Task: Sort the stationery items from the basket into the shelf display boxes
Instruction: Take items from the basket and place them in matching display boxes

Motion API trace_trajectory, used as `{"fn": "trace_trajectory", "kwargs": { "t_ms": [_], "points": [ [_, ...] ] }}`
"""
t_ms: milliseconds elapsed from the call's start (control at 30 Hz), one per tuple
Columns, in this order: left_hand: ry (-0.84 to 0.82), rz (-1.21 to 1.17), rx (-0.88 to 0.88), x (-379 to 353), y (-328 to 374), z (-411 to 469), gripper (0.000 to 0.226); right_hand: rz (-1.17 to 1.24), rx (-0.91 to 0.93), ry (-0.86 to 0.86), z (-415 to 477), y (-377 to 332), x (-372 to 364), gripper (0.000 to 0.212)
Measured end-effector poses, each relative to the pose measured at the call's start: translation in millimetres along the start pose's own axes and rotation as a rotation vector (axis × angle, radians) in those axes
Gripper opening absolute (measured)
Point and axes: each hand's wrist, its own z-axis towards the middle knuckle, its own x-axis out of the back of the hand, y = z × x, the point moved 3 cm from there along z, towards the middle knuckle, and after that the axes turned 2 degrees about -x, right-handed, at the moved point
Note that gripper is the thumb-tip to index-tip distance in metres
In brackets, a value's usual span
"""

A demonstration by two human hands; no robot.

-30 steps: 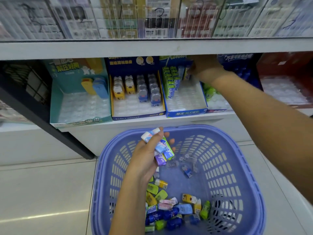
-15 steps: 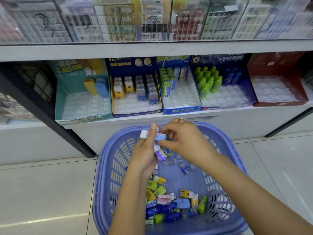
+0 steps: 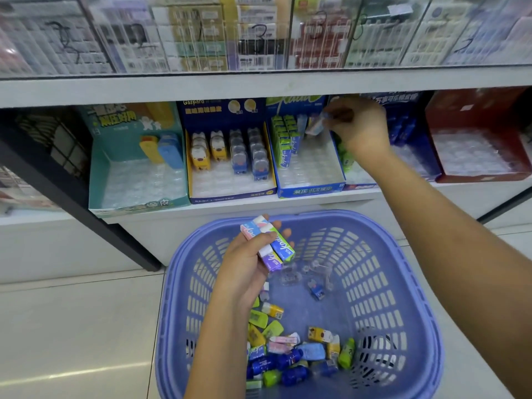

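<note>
— While a pale eraser [image 3: 315, 126] is pinched at the fingertips of the right hand [image 3: 358, 126], what is gripped by the left hand [image 3: 244, 266]?

— A small stack of sleeved erasers [image 3: 269, 243] is clasped there between the thumb and curled fingers, just above the far side of the basket [image 3: 408, 283].

— And where is the pale one?

— It is held up beyond the basket, at the back of the blue display box [image 3: 311, 190], just beside the green erasers [image 3: 283, 138] ranked there. The grip is blurred, so its detail cannot be told.

— How may such pieces be expected to handle?

— Light, firm, slightly springy blocks are to be expected, with slick paper sleeves. They are best taken across the long sides, on the sleeve. More loose pieces [image 3: 288, 355] are heaped at the basket's near end.
</note>
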Motion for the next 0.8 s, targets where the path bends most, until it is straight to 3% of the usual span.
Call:
{"fn": "trace_trajectory", "kwargs": {
  "t_ms": [167,267,400,800],
  "points": [
    [-0.01,0.001,0.005,3,2,8,0.027,-0.059,0.014,-0.191,36,8,-29,0.02],
    [-0.014,-0.005,0.011,5,2,13,0.028,-0.222,0.044,-0.322,51,13,-34,0.023],
    [-0.02,0.014,0.015,7,1,18,0.028,-0.278,0.049,-0.512,67,14,-33,0.013],
    [-0.053,-0.008,0.027,8,3,18,0.036,-0.313,0.049,-0.545,73,13,-43,0.014]
  ]
}}
